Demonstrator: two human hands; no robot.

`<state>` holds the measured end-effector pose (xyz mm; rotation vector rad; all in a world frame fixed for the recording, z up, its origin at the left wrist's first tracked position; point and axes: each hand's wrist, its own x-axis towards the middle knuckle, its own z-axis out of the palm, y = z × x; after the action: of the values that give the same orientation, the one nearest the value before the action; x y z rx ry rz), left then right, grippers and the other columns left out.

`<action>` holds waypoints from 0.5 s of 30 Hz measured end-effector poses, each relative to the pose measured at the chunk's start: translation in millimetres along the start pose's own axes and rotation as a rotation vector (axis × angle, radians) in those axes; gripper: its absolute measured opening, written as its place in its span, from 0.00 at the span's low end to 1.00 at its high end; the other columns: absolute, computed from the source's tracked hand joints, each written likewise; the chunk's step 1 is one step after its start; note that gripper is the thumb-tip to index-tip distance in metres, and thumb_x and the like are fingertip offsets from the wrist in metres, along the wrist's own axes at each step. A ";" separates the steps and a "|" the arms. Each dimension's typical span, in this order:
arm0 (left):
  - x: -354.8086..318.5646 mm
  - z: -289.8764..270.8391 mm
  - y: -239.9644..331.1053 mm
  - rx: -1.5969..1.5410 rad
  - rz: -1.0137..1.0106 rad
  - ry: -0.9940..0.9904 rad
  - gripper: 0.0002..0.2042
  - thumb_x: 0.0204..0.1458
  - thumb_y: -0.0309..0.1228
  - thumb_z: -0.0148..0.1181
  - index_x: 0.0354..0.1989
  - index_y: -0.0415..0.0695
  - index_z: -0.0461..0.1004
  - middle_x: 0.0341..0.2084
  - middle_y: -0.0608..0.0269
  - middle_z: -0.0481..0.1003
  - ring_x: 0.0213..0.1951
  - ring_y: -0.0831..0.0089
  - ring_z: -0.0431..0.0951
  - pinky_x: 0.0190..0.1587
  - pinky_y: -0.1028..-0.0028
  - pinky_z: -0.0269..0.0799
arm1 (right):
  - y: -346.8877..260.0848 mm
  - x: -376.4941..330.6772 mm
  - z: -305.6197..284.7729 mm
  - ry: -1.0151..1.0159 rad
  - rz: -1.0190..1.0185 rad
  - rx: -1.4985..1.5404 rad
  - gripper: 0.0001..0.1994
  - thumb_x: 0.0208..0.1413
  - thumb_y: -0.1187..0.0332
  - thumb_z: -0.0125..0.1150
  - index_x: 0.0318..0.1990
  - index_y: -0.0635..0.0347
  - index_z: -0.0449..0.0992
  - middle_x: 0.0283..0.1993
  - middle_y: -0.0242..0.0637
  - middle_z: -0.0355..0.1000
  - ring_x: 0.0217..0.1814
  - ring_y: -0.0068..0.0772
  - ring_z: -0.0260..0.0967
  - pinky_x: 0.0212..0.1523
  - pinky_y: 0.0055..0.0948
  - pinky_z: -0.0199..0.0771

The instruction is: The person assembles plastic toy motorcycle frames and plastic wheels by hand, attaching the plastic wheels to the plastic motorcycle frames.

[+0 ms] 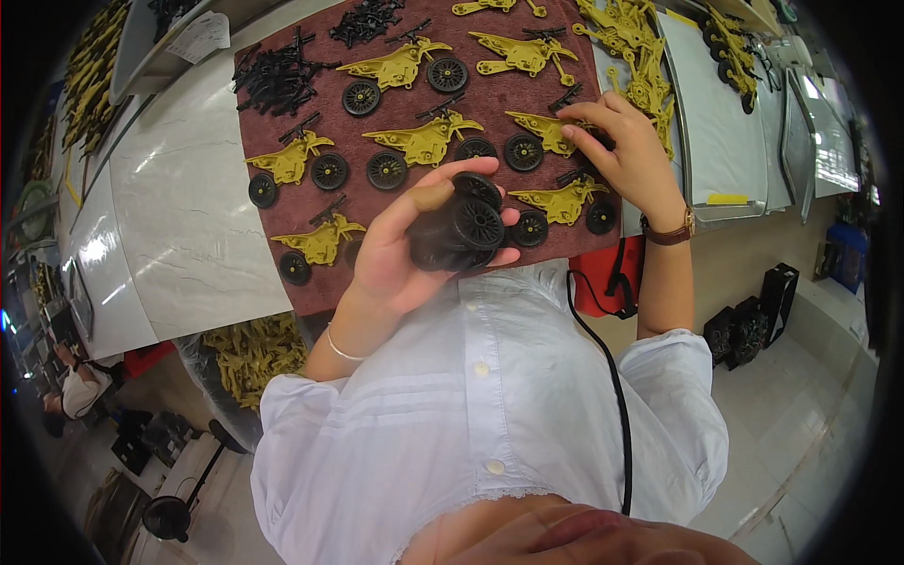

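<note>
My left hand point(391, 240) is wrapped round a stack of black toy wheels point(476, 224), held just in front of my shirt. My right hand point(629, 151) is over a yellow toy motorcycle body point(544, 128) on the right of the maroon cloth point(490, 104). Its thumb and fingers pinch a black wheel point(601, 137) at that body's right end, partly hidden by the fingers. A wheel point(524, 152) is at the body's left end. Just below lies another yellow motorcycle point(562, 201) with two wheels.
More yellow motorcycles point(411, 141) lie in rows, some with wheels. Black handlebar-like parts point(280, 73) are heaped at the cloth's far left. Loose yellow parts point(640, 66) pile up on the right. A bag of yellow parts point(250, 358) is below the table, and a person point(83, 386) is at far left.
</note>
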<state>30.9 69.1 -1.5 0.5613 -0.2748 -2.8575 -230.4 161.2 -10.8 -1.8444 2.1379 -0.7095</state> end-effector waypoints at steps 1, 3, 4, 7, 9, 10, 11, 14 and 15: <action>-0.3 -0.1 0.4 -0.001 0.001 0.001 0.25 0.59 0.36 0.45 0.63 0.37 0.57 0.50 0.51 0.69 0.54 0.50 0.71 0.51 0.42 0.72 | -0.2 1.0 -1.2 -0.001 -0.001 0.001 0.09 0.53 0.65 0.62 0.40 0.54 0.79 0.28 0.37 0.64 0.29 0.39 0.66 0.32 0.34 0.68; 0.9 0.2 0.8 0.019 -0.007 0.005 0.25 0.59 0.37 0.45 0.63 0.37 0.57 0.50 0.51 0.69 0.54 0.50 0.71 0.51 0.42 0.73 | 0.7 2.8 -5.5 0.064 0.122 0.077 0.07 0.53 0.68 0.62 0.40 0.54 0.79 0.28 0.37 0.65 0.30 0.39 0.67 0.31 0.33 0.67; 1.6 -0.1 0.9 0.018 -0.008 0.005 0.25 0.59 0.37 0.45 0.63 0.37 0.57 0.50 0.51 0.69 0.54 0.50 0.71 0.51 0.42 0.73 | 4.3 4.5 -7.4 0.063 0.124 0.077 0.07 0.53 0.68 0.62 0.40 0.54 0.79 0.28 0.37 0.65 0.30 0.39 0.67 0.31 0.33 0.67; -0.3 -0.4 -0.1 -0.004 -0.004 -0.017 0.25 0.59 0.37 0.45 0.63 0.37 0.57 0.49 0.51 0.69 0.53 0.51 0.71 0.50 0.43 0.73 | 16.5 15.8 -11.3 0.112 0.101 -0.005 0.07 0.53 0.71 0.61 0.40 0.54 0.79 0.28 0.37 0.66 0.31 0.40 0.68 0.31 0.34 0.67; 1.9 0.6 -0.7 -0.011 -0.008 -0.013 0.25 0.59 0.37 0.45 0.62 0.37 0.58 0.49 0.51 0.69 0.53 0.51 0.72 0.49 0.43 0.74 | 22.9 24.1 -13.4 -0.033 -0.137 -0.074 0.08 0.52 0.72 0.61 0.40 0.54 0.79 0.29 0.36 0.68 0.33 0.41 0.69 0.33 0.36 0.68; 3.5 1.0 -0.9 -0.009 -0.009 -0.015 0.25 0.59 0.37 0.45 0.62 0.37 0.58 0.49 0.51 0.69 0.53 0.51 0.72 0.49 0.43 0.74 | 25.8 27.8 -14.1 -0.031 -0.137 -0.075 0.08 0.52 0.72 0.61 0.40 0.54 0.79 0.29 0.36 0.68 0.33 0.41 0.69 0.33 0.36 0.68; 4.4 1.3 -1.5 -0.013 -0.014 -0.025 0.24 0.59 0.36 0.45 0.62 0.37 0.58 0.49 0.51 0.70 0.53 0.52 0.72 0.49 0.44 0.74 | 28.1 31.7 -14.0 -0.089 -0.167 -0.133 0.09 0.51 0.71 0.61 0.40 0.54 0.79 0.30 0.36 0.69 0.34 0.42 0.70 0.34 0.37 0.69; 10.3 12.5 -1.8 0.037 -0.051 -0.010 0.23 0.60 0.37 0.46 0.61 0.38 0.60 0.46 0.52 0.71 0.51 0.57 0.73 0.49 0.48 0.75 | 36.8 40.4 -12.0 -0.164 -0.217 -0.190 0.09 0.50 0.71 0.61 0.40 0.54 0.79 0.31 0.36 0.71 0.37 0.43 0.71 0.37 0.38 0.70; 14.0 16.8 -2.9 0.091 -0.088 0.016 0.22 0.60 0.37 0.47 0.60 0.40 0.62 0.44 0.53 0.71 0.50 0.61 0.74 0.48 0.52 0.76 | 38.7 41.6 -11.8 -0.181 -0.234 -0.188 0.09 0.49 0.70 0.61 0.39 0.54 0.79 0.32 0.36 0.72 0.38 0.43 0.71 0.38 0.39 0.70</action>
<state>11.2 70.8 8.2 0.6275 -0.3883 -2.9358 -276.8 126.6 -14.3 -2.1898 1.9522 -0.3771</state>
